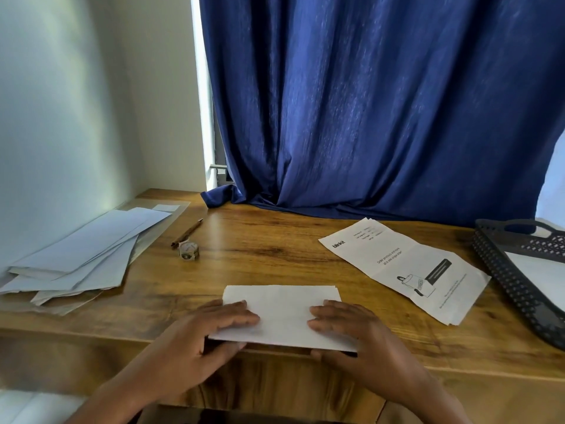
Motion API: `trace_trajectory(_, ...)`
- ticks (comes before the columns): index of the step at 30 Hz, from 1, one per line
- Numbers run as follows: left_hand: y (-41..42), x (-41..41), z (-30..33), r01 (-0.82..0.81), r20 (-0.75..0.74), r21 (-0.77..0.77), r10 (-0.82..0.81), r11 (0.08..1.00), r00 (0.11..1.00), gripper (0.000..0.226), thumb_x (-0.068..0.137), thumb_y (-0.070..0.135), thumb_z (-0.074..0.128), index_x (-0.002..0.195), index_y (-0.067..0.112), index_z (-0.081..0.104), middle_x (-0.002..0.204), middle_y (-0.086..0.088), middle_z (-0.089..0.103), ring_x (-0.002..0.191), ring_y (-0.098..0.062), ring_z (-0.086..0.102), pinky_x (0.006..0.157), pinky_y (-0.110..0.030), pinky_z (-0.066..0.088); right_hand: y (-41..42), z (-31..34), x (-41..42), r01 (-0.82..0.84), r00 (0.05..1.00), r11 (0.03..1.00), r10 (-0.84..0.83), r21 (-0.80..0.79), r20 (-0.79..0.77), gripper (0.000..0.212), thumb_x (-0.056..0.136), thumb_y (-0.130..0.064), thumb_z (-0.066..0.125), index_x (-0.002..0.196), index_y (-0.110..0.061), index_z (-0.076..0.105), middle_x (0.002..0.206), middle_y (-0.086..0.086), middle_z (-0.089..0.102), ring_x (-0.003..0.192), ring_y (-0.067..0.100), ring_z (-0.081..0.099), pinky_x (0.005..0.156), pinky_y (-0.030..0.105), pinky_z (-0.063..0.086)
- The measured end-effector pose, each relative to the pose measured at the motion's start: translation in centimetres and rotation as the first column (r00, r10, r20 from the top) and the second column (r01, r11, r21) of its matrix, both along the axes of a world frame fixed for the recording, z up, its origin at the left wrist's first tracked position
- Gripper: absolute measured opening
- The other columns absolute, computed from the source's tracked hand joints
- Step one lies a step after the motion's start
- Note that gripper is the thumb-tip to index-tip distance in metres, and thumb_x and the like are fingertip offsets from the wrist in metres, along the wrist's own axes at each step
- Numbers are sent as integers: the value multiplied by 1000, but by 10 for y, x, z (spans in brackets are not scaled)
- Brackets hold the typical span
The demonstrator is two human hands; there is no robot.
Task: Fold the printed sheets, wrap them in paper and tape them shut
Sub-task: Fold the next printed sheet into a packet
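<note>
**Both hands flat on folded sheet at desk edge**

We see the folded sheet at the near edge of the wooden desk. Left hand and right hand press its ends — fingers straight on top, thumbs tucked under the near edge. Printed sheets lie to the right, just beside a black perforated tray. Far left — a loose paper stack, a tape roll, a pencil. A blue curtain hangs behind.
</note>
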State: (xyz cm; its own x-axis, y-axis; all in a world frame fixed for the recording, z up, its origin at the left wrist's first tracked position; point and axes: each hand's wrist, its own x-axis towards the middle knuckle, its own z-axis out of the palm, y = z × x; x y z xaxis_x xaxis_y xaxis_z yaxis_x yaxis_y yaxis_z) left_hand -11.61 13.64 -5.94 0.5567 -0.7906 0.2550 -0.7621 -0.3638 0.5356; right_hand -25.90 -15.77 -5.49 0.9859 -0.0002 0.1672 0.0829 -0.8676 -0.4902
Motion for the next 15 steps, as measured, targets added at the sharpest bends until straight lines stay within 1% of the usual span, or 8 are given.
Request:
trace_trajectory(2,-4,4,5,-12,-100,-86,3,996,995,40,94,49,66,133,53,58,129,34,63,124,6,57,108,-37,49,0,5,1,62,998,980,-61,187,-10,48,74,-71,65,120,-58,63,129,-47,51,130,-21,36,112,20,37)
trace_trajectory(4,-11,9,9,-46,-161,-172,18,984,987,44,91,59,65,134,55,56,121,25,69,110,-3,67,92,-36,58,1,14,5,104,995,943,-99,317,-33,44,74,-58,73,117,-54,64,119,-41,61,119,-19,48,105,20,45)
trace_trajectory(6,-19,14,11,-101,-183,-227,59,969,981,54,83,77,61,134,61,51,127,27,65,109,-1,65,83,-29,57,-1,21,11,142,989,912,-145,386,-22,54,72,-52,76,122,-55,55,111,-35,67,110,-17,55,99,18,49)
trace_trajectory(8,-26,22,10,-173,-197,-273,121,946,973,68,74,89,55,135,63,47,136,32,56,117,8,55,88,-21,48,-5,25,21,196,973,876,-230,440,23,66,68,-58,78,128,-57,51,109,-29,69,106,-11,60,93,20,54)
trace_trajectory(9,-29,25,8,-214,-203,-288,159,933,966,72,72,91,54,137,62,45,140,33,51,118,8,53,92,-22,44,-7,25,27,223,962,860,-272,458,41,73,66,-64,78,132,-55,50,111,-26,68,106,-7,62,93,22,55)
trace_trajectory(12,-36,29,4,-339,-206,-284,289,897,935,74,79,78,61,145,56,36,144,27,46,125,1,48,102,-32,45,-12,17,45,301,925,832,-374,467,69,87,60,-77,76,138,-50,48,119,-22,64,108,3,62,94,33,57)
trace_trajectory(14,-38,25,3,-398,-180,-280,360,874,916,75,82,61,67,145,56,28,136,22,53,115,4,55,93,-25,48,-11,12,52,342,910,829,-410,443,64,85,66,-67,80,141,-47,45,128,-21,58,113,4,57,96,32,56)
trace_trajectory(15,-38,24,1,-413,-159,-273,383,869,910,77,85,55,71,147,55,25,135,22,54,112,4,56,90,-23,46,-10,10,54,353,910,834,-412,424,53,84,70,-59,81,144,-44,43,133,-20,55,116,3,54,94,26,54)
